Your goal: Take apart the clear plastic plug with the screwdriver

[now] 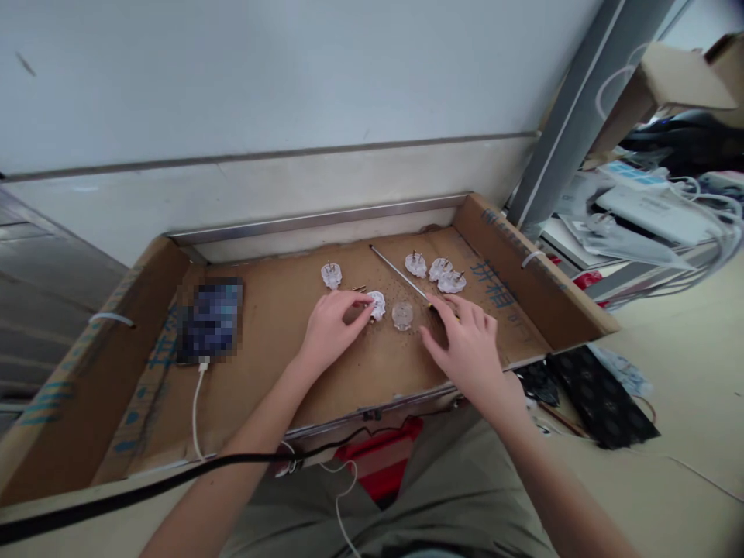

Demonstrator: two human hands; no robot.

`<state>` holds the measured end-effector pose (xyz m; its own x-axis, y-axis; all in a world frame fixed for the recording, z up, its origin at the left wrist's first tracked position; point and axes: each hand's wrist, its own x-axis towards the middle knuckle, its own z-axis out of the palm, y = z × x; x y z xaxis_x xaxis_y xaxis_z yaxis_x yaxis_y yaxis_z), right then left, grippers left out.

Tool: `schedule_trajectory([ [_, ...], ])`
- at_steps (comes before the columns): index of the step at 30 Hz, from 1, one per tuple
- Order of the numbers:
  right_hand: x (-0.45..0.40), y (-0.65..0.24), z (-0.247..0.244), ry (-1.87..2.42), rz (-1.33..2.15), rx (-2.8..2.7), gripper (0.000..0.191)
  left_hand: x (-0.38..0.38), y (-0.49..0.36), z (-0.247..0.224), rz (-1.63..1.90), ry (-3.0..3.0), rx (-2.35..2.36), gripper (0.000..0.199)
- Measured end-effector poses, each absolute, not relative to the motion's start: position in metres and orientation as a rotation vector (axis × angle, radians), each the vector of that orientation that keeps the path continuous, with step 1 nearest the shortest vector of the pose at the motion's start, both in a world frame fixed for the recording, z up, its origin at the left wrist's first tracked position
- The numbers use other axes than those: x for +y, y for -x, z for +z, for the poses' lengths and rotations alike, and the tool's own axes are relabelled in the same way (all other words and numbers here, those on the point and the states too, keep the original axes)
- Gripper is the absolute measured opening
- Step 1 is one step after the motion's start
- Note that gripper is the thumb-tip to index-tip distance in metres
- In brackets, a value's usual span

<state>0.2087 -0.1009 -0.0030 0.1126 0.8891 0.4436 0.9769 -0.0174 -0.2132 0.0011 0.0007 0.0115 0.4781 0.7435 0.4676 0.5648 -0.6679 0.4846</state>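
Nearest the camera: a lap in olive cloth, with a red item (380, 465) and a black cable (174, 480) laid across it below the tray's front edge.

1. Cardboard tray (87, 387), shallow, walls folded up and held by white ties; it serves as the worktop, the raised walls apparently keeping small parts from rolling off.
2. Phone (210, 319), screen blurred, kept at the tray's left, well apart from the parts, on a white lead (196, 411).
3. Right hand (465, 345), palm down, fingers loosely spread; its fingertips are laid on the handle end of a screwdriver (401, 273), which lies slanted on the tray. Whether the handle is gripped cannot be told.
4. Left hand (331, 329), fingers curled, tips pinched on a clear plug (377, 304) that is pressed to the tray floor, seemingly to steady it.
5. Plug cover (402, 315), clear, lying between the two hands.
6. Three plugs (435, 271), grouped near the far right wall; one further plug (331, 274) set alone beyond the left hand.
7. Small screws (359, 289), just beside the held plug.
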Motion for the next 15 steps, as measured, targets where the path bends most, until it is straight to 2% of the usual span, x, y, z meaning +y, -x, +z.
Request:
schedule_trajectory([
  [4,-0.119,-0.241,-0.016,1.966,-0.206,-1.718,0.038,-0.006,-0.028,0.017,0.876,-2.566,0.899,0.016],
  [7,-0.123,-0.252,-0.008,1.893,-0.138,-1.682,0.033,-0.009,-0.036,0.016,0.799,-2.611,0.829,0.013],
  [11,-0.116,-0.248,0.046,1.625,-0.13,-1.376,0.035,-0.008,-0.027,0.01,0.819,-2.553,0.926,0.011],
  [15,-0.1,-0.24,0.11,1.128,-0.359,-0.991,0.024,-0.008,-0.023,0.007,0.864,-2.517,0.947,0.01],
])
